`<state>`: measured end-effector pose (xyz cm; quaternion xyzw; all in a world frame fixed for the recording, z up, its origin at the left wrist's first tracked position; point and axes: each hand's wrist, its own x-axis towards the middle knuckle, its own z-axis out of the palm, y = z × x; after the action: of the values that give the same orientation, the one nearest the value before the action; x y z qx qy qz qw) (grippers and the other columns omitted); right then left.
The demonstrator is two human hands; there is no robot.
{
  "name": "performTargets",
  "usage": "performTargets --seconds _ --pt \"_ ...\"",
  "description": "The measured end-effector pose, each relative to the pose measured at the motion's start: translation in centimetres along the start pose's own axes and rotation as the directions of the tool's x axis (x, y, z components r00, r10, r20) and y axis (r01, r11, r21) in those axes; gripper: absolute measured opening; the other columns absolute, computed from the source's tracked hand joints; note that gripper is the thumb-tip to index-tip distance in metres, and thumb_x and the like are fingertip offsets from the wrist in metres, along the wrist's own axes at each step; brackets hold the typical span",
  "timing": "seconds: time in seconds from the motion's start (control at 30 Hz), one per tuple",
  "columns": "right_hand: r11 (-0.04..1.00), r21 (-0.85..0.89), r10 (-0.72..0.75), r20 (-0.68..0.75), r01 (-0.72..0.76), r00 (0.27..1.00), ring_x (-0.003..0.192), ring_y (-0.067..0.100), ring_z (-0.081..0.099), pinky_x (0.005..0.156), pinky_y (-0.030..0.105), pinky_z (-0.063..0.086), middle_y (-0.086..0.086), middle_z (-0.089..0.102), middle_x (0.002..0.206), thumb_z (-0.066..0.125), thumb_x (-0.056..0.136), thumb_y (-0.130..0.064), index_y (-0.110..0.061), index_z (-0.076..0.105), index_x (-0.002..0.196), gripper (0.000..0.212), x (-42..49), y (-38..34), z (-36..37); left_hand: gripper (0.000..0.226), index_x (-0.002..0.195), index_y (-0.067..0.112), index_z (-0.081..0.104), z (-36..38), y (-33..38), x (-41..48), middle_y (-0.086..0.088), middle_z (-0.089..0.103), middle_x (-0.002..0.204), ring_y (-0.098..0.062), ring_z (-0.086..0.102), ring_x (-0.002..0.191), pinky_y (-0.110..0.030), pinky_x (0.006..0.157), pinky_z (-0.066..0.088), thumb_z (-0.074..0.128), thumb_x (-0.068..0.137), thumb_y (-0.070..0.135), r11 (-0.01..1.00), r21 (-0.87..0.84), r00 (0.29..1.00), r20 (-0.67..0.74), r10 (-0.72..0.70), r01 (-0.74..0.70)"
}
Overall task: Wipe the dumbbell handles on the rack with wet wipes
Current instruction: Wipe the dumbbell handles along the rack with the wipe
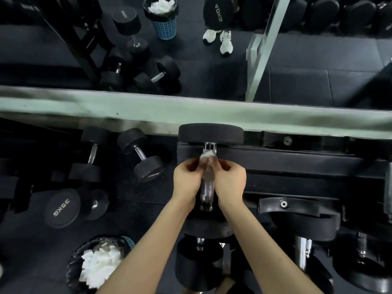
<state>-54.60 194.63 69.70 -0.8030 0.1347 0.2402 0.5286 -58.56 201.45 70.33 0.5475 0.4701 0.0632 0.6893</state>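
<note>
Head view, looking down. A mirror (297, 71) runs along the wall behind the black rack (297, 164). One large dumbbell (211, 132) lies across the rack's rails, its far head against the mirror's base and its near head toward the person. On the floor to the left lie loose dumbbells, one marked 35KG (61, 209), and a bag-lined bin (74, 272) holding crumpled white wipes. The left hand (186, 180) and right hand (230, 179) meet over the dumbbell's knurled metal handle (206, 190), one on each side. The fingers of both hands are curled inward, pinching a wet wipe (206, 155) round the handle's far half; the fingertips are blurred. The wipe bunches white just beyond the fingers.
</note>
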Motion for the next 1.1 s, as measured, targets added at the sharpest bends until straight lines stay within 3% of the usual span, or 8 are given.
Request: performTargets --seconds 0.2,0.37,0.53,0.63,0.7,0.83,0.97,1.1 --pt "0.989 0.147 0.016 -0.064 -0.007 0.998 0.072 0.020 0.068 0.074 0.040 0.056 0.003 0.072 0.073 0.068 0.084 -0.037 -0.012 0.070 0.076 0.027 1.3 -0.3 1.2 0.009 0.093 0.003 0.069 1.3 0.9 0.9 -0.002 0.070 0.081 -0.004 0.065 0.072 -0.015 0.065 0.054 0.064 0.086 0.007 0.993 -0.118 0.997 -0.073 -0.002 -0.007" --pt "0.998 0.062 0.007 0.077 -0.012 0.997 0.084 0.008 0.068 0.074 0.022 0.053 -0.001 0.073 0.091 0.068 0.084 -0.036 -0.011 0.071 0.101 0.030 -1.2 1.5 -1.2 0.014 0.096 0.012 0.070 -0.7 -0.6 -0.9 0.006 0.069 0.080 0.002 0.064 0.073 -0.007 0.060 0.048 0.067 0.085 0.019 0.991 0.126 0.998 -0.042 0.052 -0.046" --pt "0.978 0.197 0.069 0.032 -0.074 0.997 0.074 0.016 0.069 0.071 0.028 0.055 0.004 0.072 0.076 0.071 0.084 -0.021 -0.011 0.071 0.078 0.012 -0.1 -0.6 0.0 0.009 0.076 0.012 0.068 0.2 0.8 -0.2 -0.008 0.071 0.080 -0.017 0.067 0.076 -0.030 0.073 0.054 0.066 0.085 0.014 0.989 0.151 0.993 -0.116 0.013 0.005" --pt "0.920 0.378 0.111 -0.002 -0.102 0.994 0.067 0.015 0.068 0.062 0.027 0.055 0.002 0.069 0.068 0.063 0.083 0.002 -0.012 0.064 0.063 0.024 1.2 -2.5 0.8 0.018 0.068 0.015 0.064 1.7 1.9 1.2 -0.008 0.068 0.079 -0.027 0.066 0.085 -0.037 0.080 0.053 0.064 0.085 0.007 0.997 0.082 0.982 -0.188 0.009 0.006" --pt "0.915 0.392 0.104 0.009 -0.099 0.995 0.059 0.006 0.065 0.051 0.015 0.049 -0.004 0.067 0.062 0.064 0.084 0.000 -0.013 0.064 0.063 0.025 0.7 -2.1 0.4 0.018 0.068 0.015 0.064 1.7 1.6 1.0 -0.005 0.067 0.075 -0.023 0.066 0.082 -0.031 0.077 0.052 0.065 0.085 0.008 0.999 0.029 0.983 -0.182 -0.017 0.022" --pt "0.926 0.360 0.112 0.033 -0.116 0.993 0.067 0.005 0.063 0.057 0.013 0.047 0.000 0.069 0.074 0.070 0.083 -0.007 -0.014 0.064 0.071 0.015 0.7 -1.7 -0.2 0.011 0.073 0.011 0.065 1.5 1.5 0.4 0.000 0.064 0.070 -0.008 0.060 0.066 -0.010 0.052 0.049 0.067 0.084 0.008 0.996 -0.069 0.986 -0.150 -0.073 0.063" --pt "0.880 0.445 0.158 0.056 -0.166 0.986 0.052 0.003 0.061 0.040 0.007 0.042 -0.003 0.063 0.064 0.066 0.083 0.003 -0.012 0.061 0.067 0.022 1.4 -3.2 -0.3 0.006 0.087 0.004 0.068 1.9 2.2 1.2 -0.006 0.068 0.084 -0.016 0.064 0.076 -0.018 0.061 0.050 0.066 0.084 0.009 0.986 -0.148 0.985 -0.137 -0.102 0.082" --pt "0.940 0.321 0.070 0.138 -0.111 0.988 0.064 -0.001 0.065 0.055 0.009 0.047 -0.007 0.069 0.074 0.072 0.083 -0.016 -0.014 0.066 0.083 0.006 0.3 -1.4 -1.2 0.026 0.106 0.003 0.067 0.7 1.0 0.4 -0.005 0.068 0.092 0.001 0.062 0.068 -0.003 0.055 0.047 0.068 0.084 0.016 0.998 -0.053 0.998 -0.053 -0.024 0.021"
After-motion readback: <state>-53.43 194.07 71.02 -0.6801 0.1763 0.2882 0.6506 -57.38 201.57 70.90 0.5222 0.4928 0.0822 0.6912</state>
